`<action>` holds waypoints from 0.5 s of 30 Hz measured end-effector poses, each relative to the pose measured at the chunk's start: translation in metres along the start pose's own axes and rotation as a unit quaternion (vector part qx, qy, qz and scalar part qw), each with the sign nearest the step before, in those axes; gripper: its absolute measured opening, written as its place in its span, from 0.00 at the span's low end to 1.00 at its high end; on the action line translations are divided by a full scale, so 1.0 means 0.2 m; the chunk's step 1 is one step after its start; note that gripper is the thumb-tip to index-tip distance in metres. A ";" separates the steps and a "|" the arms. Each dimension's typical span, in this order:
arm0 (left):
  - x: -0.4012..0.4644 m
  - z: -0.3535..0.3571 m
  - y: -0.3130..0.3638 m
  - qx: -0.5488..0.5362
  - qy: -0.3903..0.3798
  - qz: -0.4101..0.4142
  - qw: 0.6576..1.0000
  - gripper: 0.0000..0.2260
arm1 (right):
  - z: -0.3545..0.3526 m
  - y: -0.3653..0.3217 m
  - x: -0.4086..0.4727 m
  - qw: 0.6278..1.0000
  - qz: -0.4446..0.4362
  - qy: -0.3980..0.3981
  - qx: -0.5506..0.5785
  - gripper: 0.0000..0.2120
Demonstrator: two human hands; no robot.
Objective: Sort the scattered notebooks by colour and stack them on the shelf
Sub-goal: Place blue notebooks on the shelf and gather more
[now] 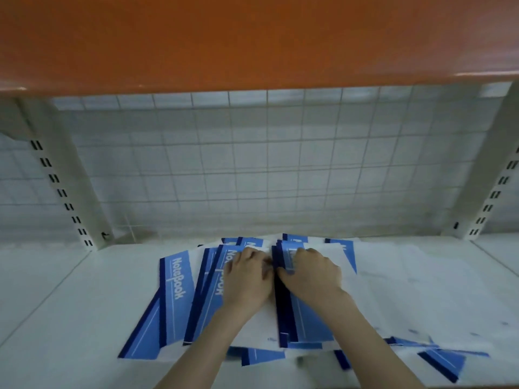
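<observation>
Several blue-and-white notebooks (172, 293) lie fanned out and overlapping on the white shelf (70, 318), their covers printed "NoteBook". My left hand (247, 276) rests on the left group of notebooks, fingers curled over their top edges. My right hand (309, 273) lies on a thicker pile (303, 324) just to the right, fingers curled round its dark blue spine side. The two hands nearly touch at the middle. More notebooks (441, 357) spread toward the lower right, partly hidden under white covers.
A white wire-grid back panel (252, 164) closes the rear of the shelf. Slotted white uprights stand at the left (61, 192) and right (488, 197). An orange shelf board (252, 37) hangs overhead.
</observation>
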State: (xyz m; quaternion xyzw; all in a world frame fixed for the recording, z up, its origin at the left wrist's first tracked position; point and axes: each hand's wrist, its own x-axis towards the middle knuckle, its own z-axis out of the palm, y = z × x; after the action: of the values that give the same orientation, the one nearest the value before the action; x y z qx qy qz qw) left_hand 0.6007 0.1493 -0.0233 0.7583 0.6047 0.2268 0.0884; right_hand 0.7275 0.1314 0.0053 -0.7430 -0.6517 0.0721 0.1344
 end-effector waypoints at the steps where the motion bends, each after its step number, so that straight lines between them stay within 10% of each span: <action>1: 0.00 0.01 0.00 0.007 0.007 0.000 1.000 0.11 | 0.00 0.00 0.00 1.000 0.002 0.006 0.001 0.19; 8: -0.01 0.02 -0.03 0.011 0.011 0.023 1.000 0.13 | -0.02 0.00 0.01 0.999 0.001 0.044 0.008 0.09; 15: -0.02 0.02 -0.03 -0.009 0.026 0.027 0.999 0.11 | -0.02 0.07 0.07 0.998 -0.037 0.058 -0.005 0.27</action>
State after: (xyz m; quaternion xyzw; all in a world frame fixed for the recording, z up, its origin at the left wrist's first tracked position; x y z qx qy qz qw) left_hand 0.5955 0.1485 -0.0296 0.7674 0.5841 0.2541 0.0731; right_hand 0.7427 0.1424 0.0055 -0.7220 -0.6701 0.0204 0.1712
